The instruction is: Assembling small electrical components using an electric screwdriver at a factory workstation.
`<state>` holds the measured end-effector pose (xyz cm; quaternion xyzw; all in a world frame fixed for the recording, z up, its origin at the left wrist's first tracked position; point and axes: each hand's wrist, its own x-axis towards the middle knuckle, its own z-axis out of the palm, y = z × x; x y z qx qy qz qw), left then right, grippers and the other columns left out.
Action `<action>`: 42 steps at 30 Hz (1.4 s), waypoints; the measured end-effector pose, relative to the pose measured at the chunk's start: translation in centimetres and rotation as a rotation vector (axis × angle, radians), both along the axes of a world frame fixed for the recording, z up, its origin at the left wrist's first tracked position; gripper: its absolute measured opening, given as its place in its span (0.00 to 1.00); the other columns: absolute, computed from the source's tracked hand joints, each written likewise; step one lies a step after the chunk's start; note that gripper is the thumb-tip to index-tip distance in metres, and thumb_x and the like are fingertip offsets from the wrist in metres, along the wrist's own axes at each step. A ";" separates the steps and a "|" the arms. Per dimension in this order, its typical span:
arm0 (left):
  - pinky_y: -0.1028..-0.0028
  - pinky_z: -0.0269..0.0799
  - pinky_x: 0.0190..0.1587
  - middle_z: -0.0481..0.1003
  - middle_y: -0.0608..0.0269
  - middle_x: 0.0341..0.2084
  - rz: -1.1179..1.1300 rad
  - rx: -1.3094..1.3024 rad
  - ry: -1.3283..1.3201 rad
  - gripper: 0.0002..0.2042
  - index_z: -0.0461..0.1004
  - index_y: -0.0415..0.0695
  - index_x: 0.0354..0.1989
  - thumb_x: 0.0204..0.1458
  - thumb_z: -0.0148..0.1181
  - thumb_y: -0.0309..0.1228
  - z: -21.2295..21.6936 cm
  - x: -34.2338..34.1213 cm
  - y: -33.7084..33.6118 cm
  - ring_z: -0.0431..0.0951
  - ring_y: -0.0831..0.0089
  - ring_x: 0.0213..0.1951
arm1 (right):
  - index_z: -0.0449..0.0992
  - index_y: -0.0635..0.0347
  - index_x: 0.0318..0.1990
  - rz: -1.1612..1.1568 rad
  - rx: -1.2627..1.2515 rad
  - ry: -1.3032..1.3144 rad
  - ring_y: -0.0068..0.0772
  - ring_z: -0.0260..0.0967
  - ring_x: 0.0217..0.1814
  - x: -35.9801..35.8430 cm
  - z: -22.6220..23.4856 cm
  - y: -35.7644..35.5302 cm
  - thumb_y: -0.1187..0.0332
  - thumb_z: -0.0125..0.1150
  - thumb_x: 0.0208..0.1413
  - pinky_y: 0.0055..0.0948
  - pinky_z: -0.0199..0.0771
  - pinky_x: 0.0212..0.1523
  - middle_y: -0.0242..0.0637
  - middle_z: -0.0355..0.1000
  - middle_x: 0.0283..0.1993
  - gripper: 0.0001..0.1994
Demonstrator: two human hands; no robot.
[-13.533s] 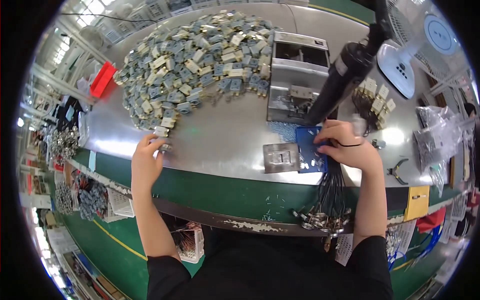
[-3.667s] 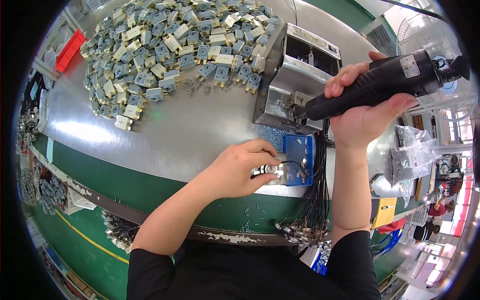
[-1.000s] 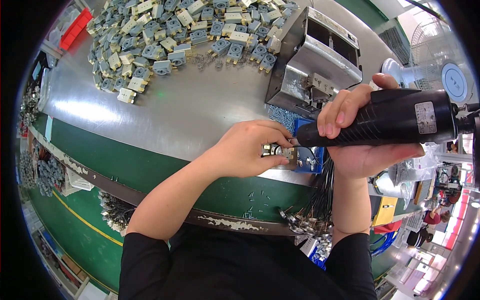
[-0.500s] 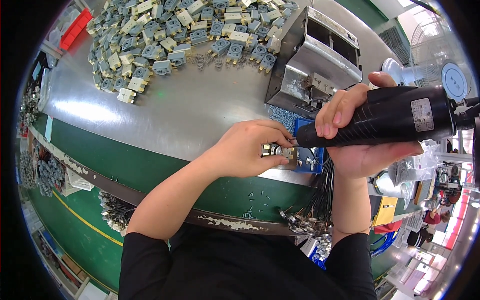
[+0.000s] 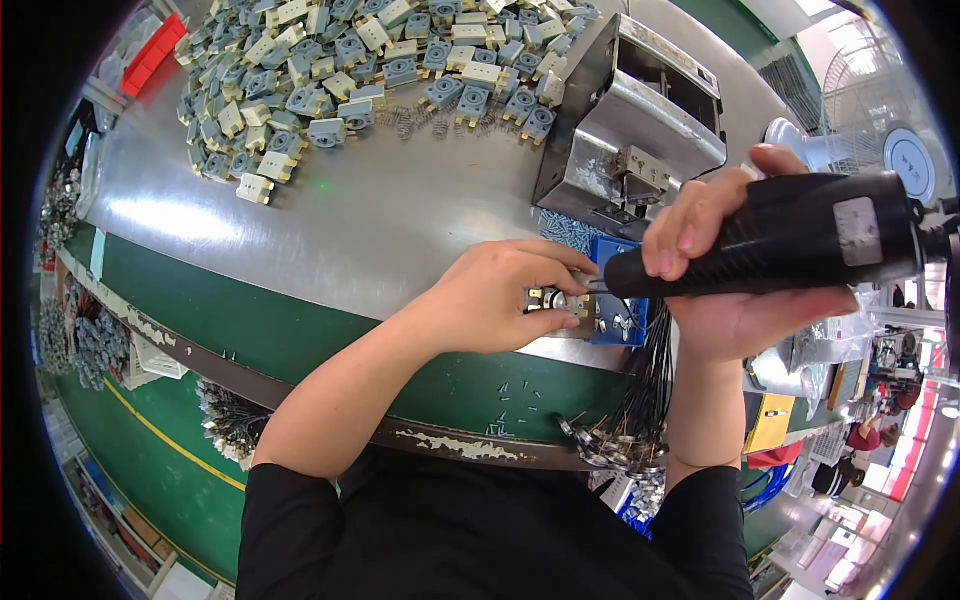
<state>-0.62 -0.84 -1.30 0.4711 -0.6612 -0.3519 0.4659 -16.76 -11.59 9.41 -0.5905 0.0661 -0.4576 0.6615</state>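
Note:
My left hand [image 5: 495, 300] pinches a small part with brass terminals and a round metal centre [image 5: 549, 299] between thumb and fingers, low over the steel tabletop [image 5: 400, 230]. Much of that part is hidden by the fingers. My right hand [image 5: 720, 325] is wrapped round a black electric screwdriver [image 5: 800, 235], held sideways with its nose toward the left. The thin bit reaches to my left fingertips beside the part; whether it touches the part cannot be made out. Right behind the part is a blue tray [image 5: 606, 247] with small metal pieces, partly under the screwdriver.
Grey and cream switch-like housings [image 5: 400, 70] are heaped at the back, with loose springs [image 5: 405, 122] before them. A metal box-shaped fixture [image 5: 630, 120] stands behind my right hand, near loose screws [image 5: 567, 232]. Black wires [image 5: 650, 370] with metal discs hang over the front edge.
My right hand and the screwdriver have shifted slightly to the right, with the nose a little farther from my left fingers. My left hand has stayed almost in place.

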 end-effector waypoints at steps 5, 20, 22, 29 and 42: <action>0.62 0.81 0.55 0.83 0.51 0.50 -0.021 0.011 0.015 0.13 0.85 0.38 0.41 0.46 0.76 0.26 0.0 0.2 -0.1 0.85 0.55 0.50 | 0.58 0.62 0.72 0.054 0.031 -0.011 0.33 0.66 0.25 -0.9 0.4 0.8 0.18 0.52 0.52 0.34 0.73 0.25 0.38 0.66 0.29 0.57; 0.62 0.80 0.51 0.83 0.60 0.52 0.001 -0.037 -0.016 0.12 0.86 0.43 0.41 0.51 0.74 0.35 -0.6 0.1 -0.2 0.85 0.58 0.49 | 0.59 0.60 0.72 0.104 -0.048 -0.092 0.30 0.65 0.25 -1.5 -1.6 0.2 0.17 0.51 0.53 0.32 0.70 0.25 0.36 0.66 0.31 0.56; 0.62 0.80 0.51 0.83 0.59 0.51 0.009 -0.018 -0.015 0.12 0.86 0.42 0.40 0.51 0.74 0.35 -0.6 0.1 0.1 0.85 0.58 0.49 | 0.59 0.60 0.72 0.116 -0.053 -0.098 0.30 0.65 0.25 -1.3 -1.8 0.2 0.17 0.50 0.53 0.31 0.70 0.25 0.36 0.66 0.32 0.56; 0.63 0.80 0.51 0.83 0.59 0.51 0.021 -0.032 -0.028 0.12 0.86 0.42 0.40 0.51 0.74 0.35 -0.6 0.1 0.1 0.85 0.57 0.49 | 0.60 0.60 0.71 0.075 -0.058 -0.101 0.28 0.64 0.25 -1.2 -1.4 0.7 0.17 0.50 0.53 0.29 0.68 0.23 0.34 0.66 0.32 0.55; 0.63 0.80 0.53 0.83 0.56 0.50 0.012 -0.020 -0.017 0.12 0.86 0.41 0.41 0.49 0.75 0.31 -0.5 0.2 0.1 0.85 0.57 0.50 | 0.59 0.59 0.72 0.068 -0.064 -0.095 0.28 0.65 0.26 -1.4 -1.9 0.5 0.16 0.49 0.52 0.29 0.69 0.24 0.35 0.66 0.31 0.56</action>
